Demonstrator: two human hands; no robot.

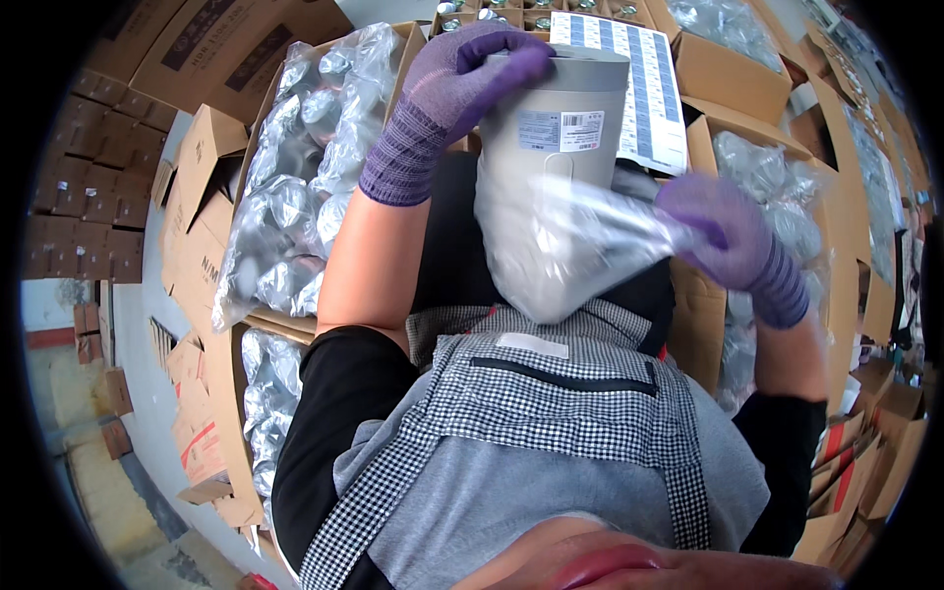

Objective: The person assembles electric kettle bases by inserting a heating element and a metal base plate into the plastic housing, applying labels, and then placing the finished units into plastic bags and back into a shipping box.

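A grey cylindrical container (511,162) with a darker grey rim band stands in front of my lap, its lower part inside a clear plastic bag (590,256). A white barcode label (562,130) is stuck on its side. My left hand (479,74), in a purple knitted glove, is closed over the container's top rim. Out to the right, my right hand (723,231), gloved alike and slightly blurred, is closed on a gathered edge of the bag. That pull stretches the bag sideways from the container.
To the left is an open carton of bagged, silvery rounded items (320,118). A sheet of blue and white labels (639,93) lies behind the container. On the right stands another carton (696,295) with bagged items. Stacked brown boxes (93,197) line the far left.
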